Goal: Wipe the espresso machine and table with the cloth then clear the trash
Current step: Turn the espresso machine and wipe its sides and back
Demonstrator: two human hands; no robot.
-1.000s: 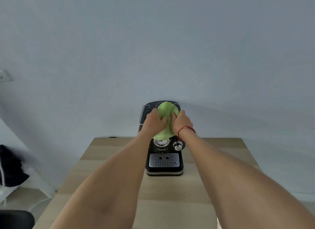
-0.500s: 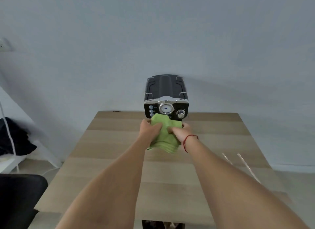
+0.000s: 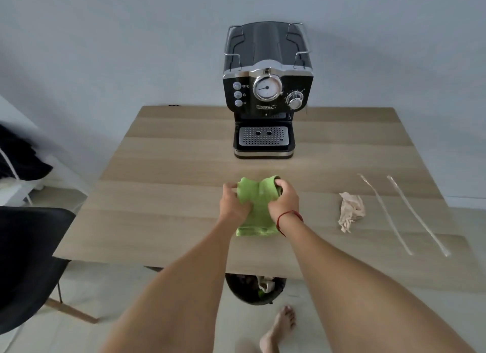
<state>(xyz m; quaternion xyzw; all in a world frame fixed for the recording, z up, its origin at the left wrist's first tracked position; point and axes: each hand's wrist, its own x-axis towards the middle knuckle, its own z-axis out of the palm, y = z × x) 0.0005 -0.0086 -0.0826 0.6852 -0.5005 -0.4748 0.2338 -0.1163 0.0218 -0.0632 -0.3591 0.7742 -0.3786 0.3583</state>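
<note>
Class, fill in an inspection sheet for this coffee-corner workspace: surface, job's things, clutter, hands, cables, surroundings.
Surface: wooden table, against the wall.
Job's things: espresso machine upright at the far edge; green cloth bunched on the table.
Clutter: crumpled tissue and two clear straw wrappers, right of the cloth.
Hands: left hand and right hand both grip the cloth.
Cables: nothing seen on the table.
Surroundings: trash bin under the near edge; black chair at left; a bare foot on the floor.

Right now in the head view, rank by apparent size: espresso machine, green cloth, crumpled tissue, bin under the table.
1. espresso machine
2. green cloth, partly covered by both hands
3. bin, mostly hidden by the table, so unsure
4. crumpled tissue
</note>
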